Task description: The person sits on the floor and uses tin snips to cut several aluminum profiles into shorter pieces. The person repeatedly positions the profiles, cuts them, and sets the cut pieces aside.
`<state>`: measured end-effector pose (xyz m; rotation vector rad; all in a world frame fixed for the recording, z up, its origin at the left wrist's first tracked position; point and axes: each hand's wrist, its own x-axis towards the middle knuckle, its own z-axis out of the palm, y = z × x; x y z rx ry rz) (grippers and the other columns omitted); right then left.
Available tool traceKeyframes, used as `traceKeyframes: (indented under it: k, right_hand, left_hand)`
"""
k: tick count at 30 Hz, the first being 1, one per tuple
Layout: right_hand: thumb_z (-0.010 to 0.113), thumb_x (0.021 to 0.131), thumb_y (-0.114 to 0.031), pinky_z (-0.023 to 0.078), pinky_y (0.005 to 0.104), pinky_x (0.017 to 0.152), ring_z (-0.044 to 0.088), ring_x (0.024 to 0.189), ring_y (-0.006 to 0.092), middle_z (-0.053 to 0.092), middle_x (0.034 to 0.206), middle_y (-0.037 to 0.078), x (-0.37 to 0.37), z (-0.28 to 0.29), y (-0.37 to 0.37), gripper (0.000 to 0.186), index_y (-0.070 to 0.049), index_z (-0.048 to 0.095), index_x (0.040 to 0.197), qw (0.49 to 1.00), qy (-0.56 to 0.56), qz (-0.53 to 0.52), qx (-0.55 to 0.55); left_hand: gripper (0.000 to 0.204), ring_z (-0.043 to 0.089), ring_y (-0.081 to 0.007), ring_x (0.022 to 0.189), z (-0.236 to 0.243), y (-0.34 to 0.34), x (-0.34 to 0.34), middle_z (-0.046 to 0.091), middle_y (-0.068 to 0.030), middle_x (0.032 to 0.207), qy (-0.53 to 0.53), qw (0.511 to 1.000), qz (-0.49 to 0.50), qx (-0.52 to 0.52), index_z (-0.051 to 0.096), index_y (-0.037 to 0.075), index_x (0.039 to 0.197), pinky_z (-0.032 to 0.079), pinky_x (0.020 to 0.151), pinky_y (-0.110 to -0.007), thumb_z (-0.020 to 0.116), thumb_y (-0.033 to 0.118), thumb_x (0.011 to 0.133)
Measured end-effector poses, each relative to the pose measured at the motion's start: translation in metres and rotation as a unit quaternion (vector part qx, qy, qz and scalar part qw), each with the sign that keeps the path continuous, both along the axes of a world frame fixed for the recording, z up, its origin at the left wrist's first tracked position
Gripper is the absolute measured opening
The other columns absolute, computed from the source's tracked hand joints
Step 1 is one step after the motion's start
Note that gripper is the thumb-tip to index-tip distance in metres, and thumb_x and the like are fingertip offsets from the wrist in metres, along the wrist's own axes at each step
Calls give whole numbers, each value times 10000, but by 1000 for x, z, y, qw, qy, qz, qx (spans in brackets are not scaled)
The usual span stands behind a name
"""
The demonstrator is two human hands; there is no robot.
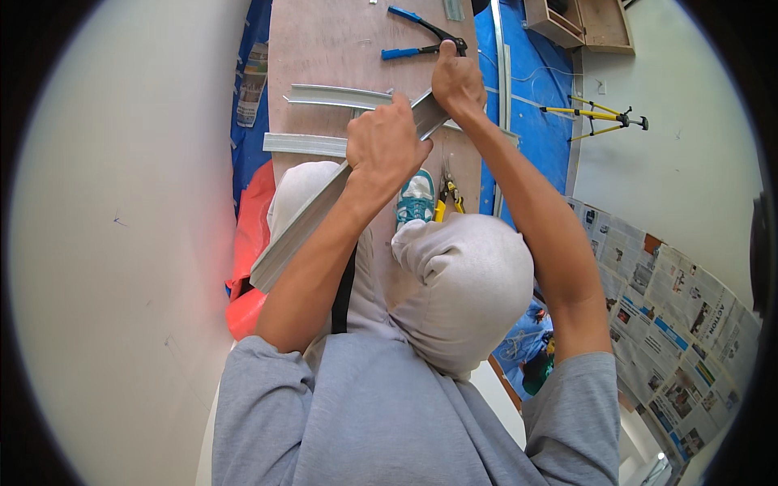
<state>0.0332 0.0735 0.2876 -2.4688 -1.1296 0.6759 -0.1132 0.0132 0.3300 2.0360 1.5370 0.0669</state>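
A long grey metal channel runs slantwise from beside my left forearm up to my right hand. My left hand is closed around its middle. At its far end my right hand is closed in a fist on the channel, the thumb pointing up. Just beyond that thumb lies a crimper-like tool with blue handles and a dark head. Two more metal channels, an upper one and a lower one, lie crosswise left of my hands. Yellow-handled snips rest near my shoe.
A wooden board lies under the tools and my foot. Blue sheeting covers the floor, with long metal strips on it. Right stand a yellow tripod and an open wooden box. Newspaper lines the right; a wall is left.
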Motion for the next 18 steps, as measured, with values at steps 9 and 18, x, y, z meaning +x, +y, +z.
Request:
traceKeyframes:
  k: [9, 18]
  right_hand:
    - [343, 980, -641, 469, 523, 1015, 653, 1140, 483, 691, 1125, 350, 3, -12, -2, 845, 100, 750, 999, 999, 49, -20, 5]
    - [322, 987, -703, 471, 523, 1001, 665, 1103, 479, 703, 1078, 335, 6, -19, -6, 893, 73, 760, 936, 1000, 14, -2, -7]
  left_hand:
    - [508, 759, -363, 840, 5, -4, -4, 756, -209, 897, -5, 1000, 4, -12, 658, 14, 1025, 600, 779, -452, 864, 384, 745]
    - [515, 751, -377, 878, 0, 0, -4, 755, -209, 934, -4, 999, -14, -30, 664, 16, 1058, 594, 813, -459, 841, 384, 745]
